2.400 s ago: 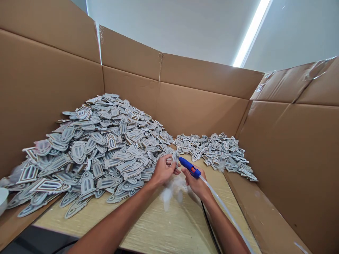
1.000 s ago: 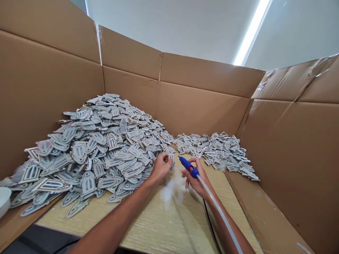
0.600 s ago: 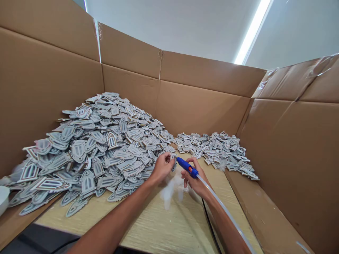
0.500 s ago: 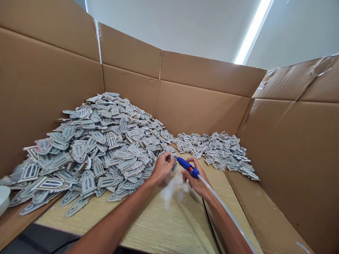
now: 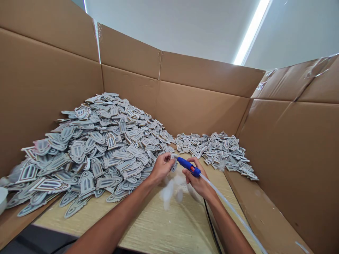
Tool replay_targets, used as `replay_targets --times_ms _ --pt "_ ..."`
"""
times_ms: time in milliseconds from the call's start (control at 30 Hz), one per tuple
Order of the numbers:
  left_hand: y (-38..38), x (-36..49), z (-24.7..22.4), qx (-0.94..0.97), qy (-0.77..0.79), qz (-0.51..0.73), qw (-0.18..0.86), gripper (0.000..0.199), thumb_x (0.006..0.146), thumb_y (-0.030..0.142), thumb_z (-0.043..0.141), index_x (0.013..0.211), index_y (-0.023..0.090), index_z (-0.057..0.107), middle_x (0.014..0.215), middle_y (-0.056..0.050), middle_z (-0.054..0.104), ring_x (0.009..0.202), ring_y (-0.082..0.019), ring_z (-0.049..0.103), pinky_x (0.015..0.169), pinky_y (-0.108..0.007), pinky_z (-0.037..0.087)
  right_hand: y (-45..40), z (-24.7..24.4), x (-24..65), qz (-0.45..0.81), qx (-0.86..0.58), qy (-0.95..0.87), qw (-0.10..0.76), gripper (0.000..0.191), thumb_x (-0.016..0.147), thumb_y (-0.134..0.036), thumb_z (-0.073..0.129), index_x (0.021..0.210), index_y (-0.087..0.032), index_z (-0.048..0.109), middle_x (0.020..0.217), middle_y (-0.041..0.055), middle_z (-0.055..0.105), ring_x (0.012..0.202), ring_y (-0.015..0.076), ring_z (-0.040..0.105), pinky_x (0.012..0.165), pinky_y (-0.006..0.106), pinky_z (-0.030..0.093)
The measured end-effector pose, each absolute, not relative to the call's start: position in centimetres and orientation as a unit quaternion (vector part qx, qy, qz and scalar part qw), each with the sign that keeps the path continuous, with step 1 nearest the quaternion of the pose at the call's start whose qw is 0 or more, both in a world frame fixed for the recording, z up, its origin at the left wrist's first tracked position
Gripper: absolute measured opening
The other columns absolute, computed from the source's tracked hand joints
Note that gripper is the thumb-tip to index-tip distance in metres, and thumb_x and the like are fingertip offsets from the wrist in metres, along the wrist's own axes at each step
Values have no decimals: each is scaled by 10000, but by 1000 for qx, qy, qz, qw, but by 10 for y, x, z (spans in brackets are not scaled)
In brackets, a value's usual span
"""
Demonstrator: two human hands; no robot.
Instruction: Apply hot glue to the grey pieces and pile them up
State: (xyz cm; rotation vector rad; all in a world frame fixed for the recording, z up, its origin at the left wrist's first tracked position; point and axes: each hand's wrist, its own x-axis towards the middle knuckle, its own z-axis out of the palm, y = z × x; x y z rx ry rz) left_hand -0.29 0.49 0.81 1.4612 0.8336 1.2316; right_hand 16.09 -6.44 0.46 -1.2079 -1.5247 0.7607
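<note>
Between its thumb and fingers my left hand (image 5: pixel 162 166) pinches a small grey arch-shaped piece (image 5: pixel 173 163) near the middle of the view. My right hand (image 5: pixel 196 178) is wrapped round a blue pen-like tool (image 5: pixel 188 166) with a red part on its side. The tool's tip points left, right by the held piece; whether they touch is too small to tell. A clear tube (image 5: pixel 227 203) runs from the tool's back end along my right forearm. Left of my hands rises a large pile of similar grey pieces (image 5: pixel 106 144).
A smaller pile of pieces (image 5: pixel 219 150) lies at the back right. Tall cardboard walls (image 5: pixel 201 106) surround the wooden table (image 5: pixel 159 225). A black cable (image 5: pixel 211 222) runs beside my right forearm. Part of a white bowl (image 5: pixel 2 199) shows at the left edge.
The held piece is turned slightly, showing more of its face beside the tool's tip. My right fingers have shifted a little around the tool. The view has moved slightly to the right.
</note>
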Motion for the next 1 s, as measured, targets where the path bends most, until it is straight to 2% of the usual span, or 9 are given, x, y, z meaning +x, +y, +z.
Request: replay_targets --times_ms 133,267,400,533,667,767,800,900,1000 --pt "3 -4 10 609 347 512 496 202 703 370 644 678 177 589 558 45 503 475 -101 435 471 -227 344 -64 4 161 322 -501 -629 500 432 834 -561 672 1065 -269 453 499 -129 482 411 119 441 434 213 321" --pt "2 -5 11 635 348 523 449 176 724 341 607 689 168 612 602 21 540 529 -108 442 507 -225 344 -67 6 158 328 -503 -629 494 437 837 -567 665 1068 -271 441 501 -129 496 409 125 474 438 217 339" --pt "1 -7 11 671 349 529 385 219 764 360 576 653 172 581 605 17 522 554 -114 422 525 -228 319 -70 8 154 333 -493 -628 501 453 833 -572 670 1044 -274 402 559 -124 535 413 126 517 445 220 378" --pt "0 -8 8 691 350 529 347 247 789 354 551 616 180 527 581 24 475 562 -116 401 538 -233 300 -70 4 151 319 -502 -644 481 467 853 -570 641 1120 -277 393 634 -106 571 422 135 548 449 234 418" --pt "1 -7 6 692 374 519 335 216 776 306 556 602 181 528 571 20 480 561 -123 410 544 -241 289 -68 -1 149 219 -549 -675 442 484 827 -520 670 1181 -286 436 722 -58 621 489 164 599 511 266 455" --pt "3 -6 5 666 426 517 329 200 736 247 596 565 185 514 534 32 456 528 -115 391 527 -242 267 -67 1 151 125 -575 -666 459 492 835 -498 660 1229 -275 469 797 7 683 631 224 668 595 301 481" --pt "3 -5 4 660 439 511 333 191 720 223 607 558 185 513 527 35 460 521 -113 393 523 -240 267 -66 2 152 111 -575 -654 478 500 851 -515 635 1249 -269 460 838 28 700 660 235 680 595 304 485" --pt "0 -3 -3 665 445 446 401 103 668 157 604 574 176 567 532 25 522 513 -119 440 500 -233 293 -64 6 161 99 -592 -580 551 547 850 -608 604 1235 -245 465 789 22 680 504 193 612 499 288 459" --pt "-10 -1 -11 684 437 271 518 69 591 122 595 550 176 596 466 28 518 440 -123 446 439 -233 290 -59 7 172 152 -594 -526 589 594 809 -661 640 1191 -233 487 724 -5 659 458 178 612 482 285 477"
